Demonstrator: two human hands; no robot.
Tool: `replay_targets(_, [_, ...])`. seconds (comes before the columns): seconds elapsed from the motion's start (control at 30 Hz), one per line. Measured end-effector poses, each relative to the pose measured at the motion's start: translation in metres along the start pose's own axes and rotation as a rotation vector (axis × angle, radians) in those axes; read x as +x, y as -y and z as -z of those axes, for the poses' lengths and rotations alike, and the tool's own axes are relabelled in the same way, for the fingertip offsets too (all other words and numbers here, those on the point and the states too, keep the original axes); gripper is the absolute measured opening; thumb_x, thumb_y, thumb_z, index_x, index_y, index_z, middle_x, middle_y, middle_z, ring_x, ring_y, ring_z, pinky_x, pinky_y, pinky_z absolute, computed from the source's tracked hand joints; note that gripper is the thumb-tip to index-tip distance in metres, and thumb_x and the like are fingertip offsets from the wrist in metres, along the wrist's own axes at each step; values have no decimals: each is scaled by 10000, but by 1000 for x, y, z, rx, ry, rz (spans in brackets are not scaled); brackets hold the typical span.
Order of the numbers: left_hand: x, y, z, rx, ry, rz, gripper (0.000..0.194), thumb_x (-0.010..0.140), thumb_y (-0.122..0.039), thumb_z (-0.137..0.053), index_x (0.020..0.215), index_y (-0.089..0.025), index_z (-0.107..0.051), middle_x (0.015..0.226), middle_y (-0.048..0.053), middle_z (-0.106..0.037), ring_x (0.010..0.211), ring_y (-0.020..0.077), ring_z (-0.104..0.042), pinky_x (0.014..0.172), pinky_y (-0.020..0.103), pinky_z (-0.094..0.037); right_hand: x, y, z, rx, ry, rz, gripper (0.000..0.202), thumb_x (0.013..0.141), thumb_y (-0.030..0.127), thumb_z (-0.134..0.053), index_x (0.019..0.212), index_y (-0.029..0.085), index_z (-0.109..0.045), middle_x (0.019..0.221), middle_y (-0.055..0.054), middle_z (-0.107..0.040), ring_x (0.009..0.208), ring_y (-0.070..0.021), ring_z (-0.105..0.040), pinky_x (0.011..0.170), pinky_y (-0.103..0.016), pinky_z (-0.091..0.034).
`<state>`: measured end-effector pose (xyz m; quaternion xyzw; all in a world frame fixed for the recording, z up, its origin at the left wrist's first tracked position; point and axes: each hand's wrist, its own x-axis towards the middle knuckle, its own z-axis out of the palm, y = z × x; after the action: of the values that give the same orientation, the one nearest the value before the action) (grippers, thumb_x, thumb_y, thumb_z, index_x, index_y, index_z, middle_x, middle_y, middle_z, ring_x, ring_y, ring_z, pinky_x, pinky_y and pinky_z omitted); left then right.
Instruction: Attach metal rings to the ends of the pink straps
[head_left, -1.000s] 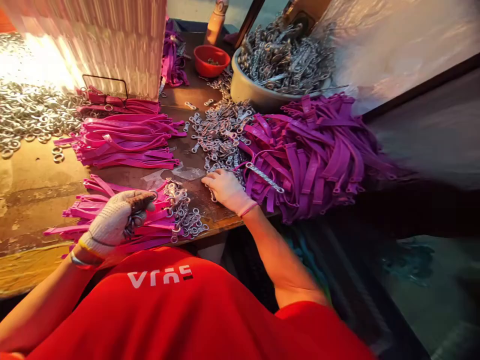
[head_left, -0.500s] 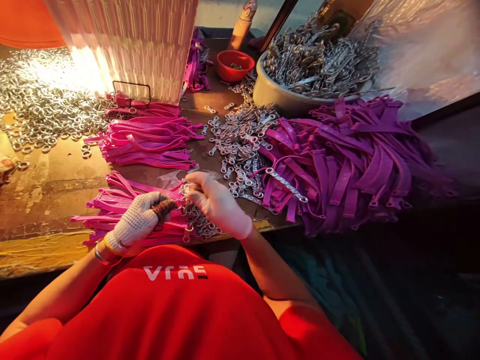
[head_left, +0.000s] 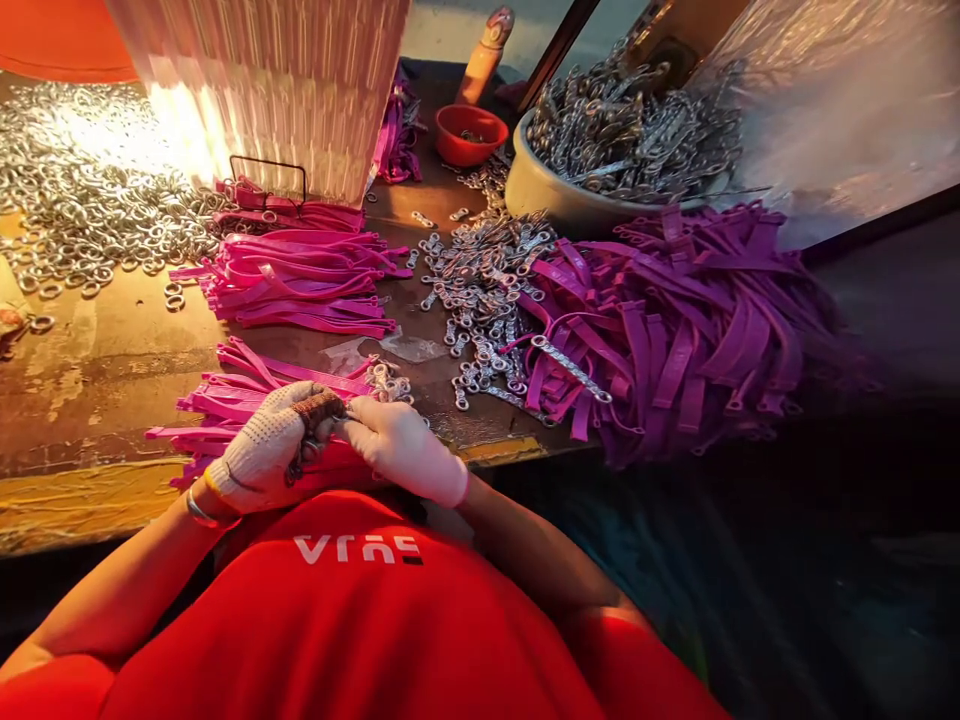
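Note:
In front of my red shirt, both hands meet at the bench's near edge. My left hand (head_left: 264, 440), in a dotted knit glove with brown wrapping on its fingers, is closed; small metal links (head_left: 300, 466) show just below its fingers. My right hand (head_left: 401, 448), in a pale smooth glove, is pinched closed against the left fingertips, and what it grips there is hidden. Under and behind the hands lies a bundle of pink straps (head_left: 251, 368), with a clump of metal end links (head_left: 388, 380) at its right end.
Another pink strap bundle (head_left: 292, 275) lies beyond. Loose metal rings (head_left: 97, 225) are heaped at left. Metal links (head_left: 484, 275) are piled centrally, beside purple straps (head_left: 675, 320) at right. Behind stand a red bowl (head_left: 469, 150), a pale tub (head_left: 555, 190) of metal chain pieces and a corrugated clear sheet (head_left: 300, 90).
My right hand has moved left and down, from the link clump to the left fingertips. My left hand has stayed nearly in place, its fingers turned slightly.

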<state>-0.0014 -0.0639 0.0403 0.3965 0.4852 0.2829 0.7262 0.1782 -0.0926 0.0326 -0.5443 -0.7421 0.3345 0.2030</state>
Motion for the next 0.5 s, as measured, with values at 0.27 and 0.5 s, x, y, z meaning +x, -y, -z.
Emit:
replay_targets(0.27, [24,-25,4,-7,-40,29,281,790,-385,-766,877,-133,-679,586,-46,-484,406,32,-358,347,144,-247,71,-67,38,-259,-140,-204,315,1026,336,-461,858,192,-686,888,-65,-699,836,-178,-584,737,-270,-384])
replay_targets(0.5, [34,-14,15,148,-91,-15,363,817,-384,-701,1074,-128,-727,794,66,-725,417,60,-435,365,190,-317,117,-88,14,-251,-181,-148,279,994,267,-497,852,175,-718,981,-90,-708,938,-193,-577,832,-290,-404])
